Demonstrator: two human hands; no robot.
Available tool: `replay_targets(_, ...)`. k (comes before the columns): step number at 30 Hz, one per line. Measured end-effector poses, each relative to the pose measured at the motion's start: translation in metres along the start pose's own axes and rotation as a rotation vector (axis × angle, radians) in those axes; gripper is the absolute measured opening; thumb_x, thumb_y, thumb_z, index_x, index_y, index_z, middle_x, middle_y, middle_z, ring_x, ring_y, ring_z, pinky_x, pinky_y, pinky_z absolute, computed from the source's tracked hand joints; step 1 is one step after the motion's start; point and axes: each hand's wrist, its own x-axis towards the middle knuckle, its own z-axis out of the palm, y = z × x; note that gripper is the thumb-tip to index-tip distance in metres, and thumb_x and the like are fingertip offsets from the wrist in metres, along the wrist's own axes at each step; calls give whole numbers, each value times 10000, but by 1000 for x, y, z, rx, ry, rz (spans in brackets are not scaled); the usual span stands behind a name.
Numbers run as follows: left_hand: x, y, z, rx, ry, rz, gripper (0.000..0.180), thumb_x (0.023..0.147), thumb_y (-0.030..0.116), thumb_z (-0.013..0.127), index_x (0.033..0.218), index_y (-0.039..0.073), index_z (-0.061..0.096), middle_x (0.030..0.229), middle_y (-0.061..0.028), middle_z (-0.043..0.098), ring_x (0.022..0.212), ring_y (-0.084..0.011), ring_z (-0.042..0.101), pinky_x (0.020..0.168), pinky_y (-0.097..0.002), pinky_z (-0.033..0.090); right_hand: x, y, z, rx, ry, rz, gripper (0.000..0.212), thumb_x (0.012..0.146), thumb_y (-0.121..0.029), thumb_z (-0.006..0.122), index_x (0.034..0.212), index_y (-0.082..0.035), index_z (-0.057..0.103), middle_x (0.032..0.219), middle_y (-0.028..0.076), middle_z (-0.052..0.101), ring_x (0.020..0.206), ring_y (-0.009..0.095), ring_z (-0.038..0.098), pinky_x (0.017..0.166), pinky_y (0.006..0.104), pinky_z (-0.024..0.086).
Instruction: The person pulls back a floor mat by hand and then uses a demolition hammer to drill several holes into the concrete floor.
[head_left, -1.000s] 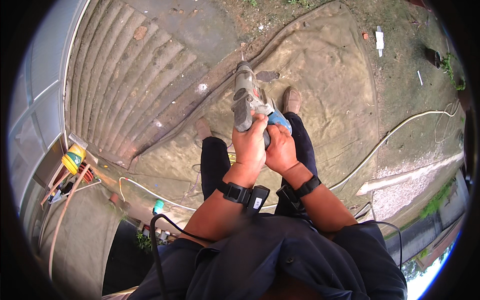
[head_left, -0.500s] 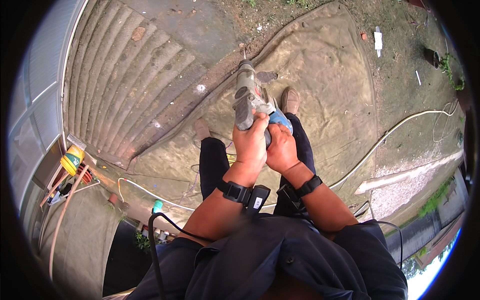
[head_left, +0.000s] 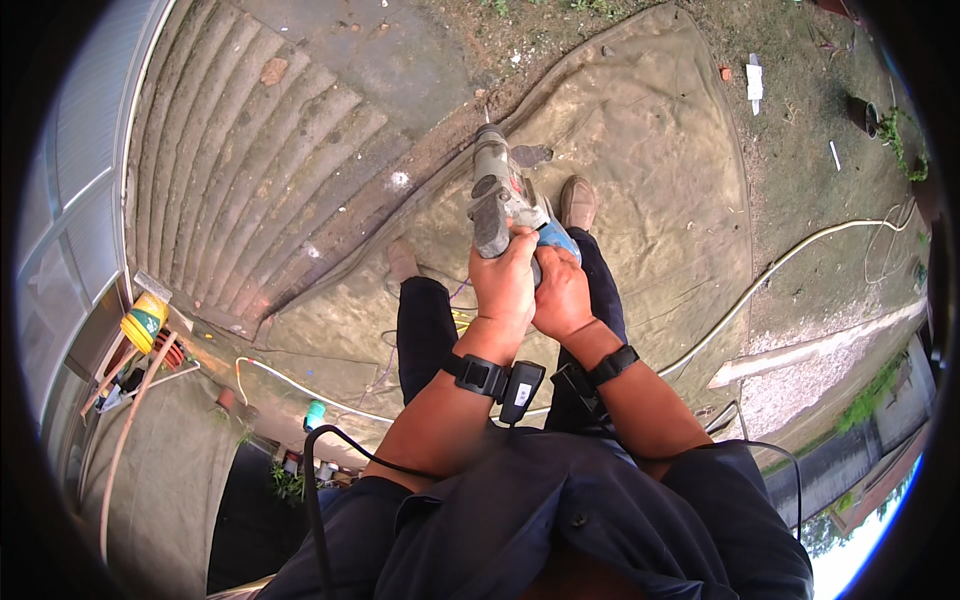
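A dusty grey and blue rotary hammer drill point(head_left: 497, 178) is held out in front of me, its thin bit pointing away past my feet. My left hand point(head_left: 503, 287) is closed round its dark grey handle part, thumb resting on top of the body. Just beside it, my right hand point(head_left: 563, 297) wraps the rear grip under the blue housing point(head_left: 556, 237). The two hands touch. Their fingers are partly hidden, and so is the trigger. Against the ground the bit tip is hard to make out; I cannot tell whether it touches anything.
My shoes point(head_left: 578, 203) stand on a brown ground sheet point(head_left: 660, 150). Ridged concrete steps point(head_left: 240, 150) lie to the left. A pale hose point(head_left: 770, 268) crosses behind me to the right. A yellow bucket point(head_left: 144, 322) and tools are at the far left.
The drill's front end has shifted very slightly toward me. My left wrist has moved a little, and both hands keep their grip.
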Motion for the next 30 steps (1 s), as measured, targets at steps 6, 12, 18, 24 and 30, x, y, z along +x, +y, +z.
replay_targets(6,6,-6,1,18,33,3,275,814,-111,627,1040,29,557,902,-34,622,842,-129,602,807,-281,502,5,7,2,-27,0,-24,398,733,-159,689,1086,1,600,911,171,651,903,372,611,836,446,488)
replay_targets(12,7,-5,1,-32,16,0,277,827,-106,625,1062,19,548,912,-43,625,862,-135,609,833,-289,509,7,10,3,-33,-13,-43,379,736,-141,680,1077,7,606,910,169,646,910,368,609,847,445,482)
replay_targets(18,-6,0,0,-27,31,-36,287,837,-103,622,1089,10,544,927,-53,629,889,-135,613,859,-295,513,-4,7,-2,-49,-40,-46,372,727,-182,716,1037,-15,595,922,168,653,938,368,621,857,444,491)
replay_targets(24,1,-9,-5,-19,41,-20,277,828,-96,636,1071,9,557,941,-53,631,878,-139,613,835,-288,504,3,8,1,-45,-37,-45,393,727,-163,695,1073,0,608,901,166,648,907,370,609,857,447,474)
replay_targets(30,8,-10,-2,-6,63,-24,255,814,-96,640,1033,24,589,955,-39,630,863,-140,610,814,-292,500,7,15,1,-75,-43,-69,393,726,-172,695,1069,0,608,893,171,644,899,369,608,842,445,477)
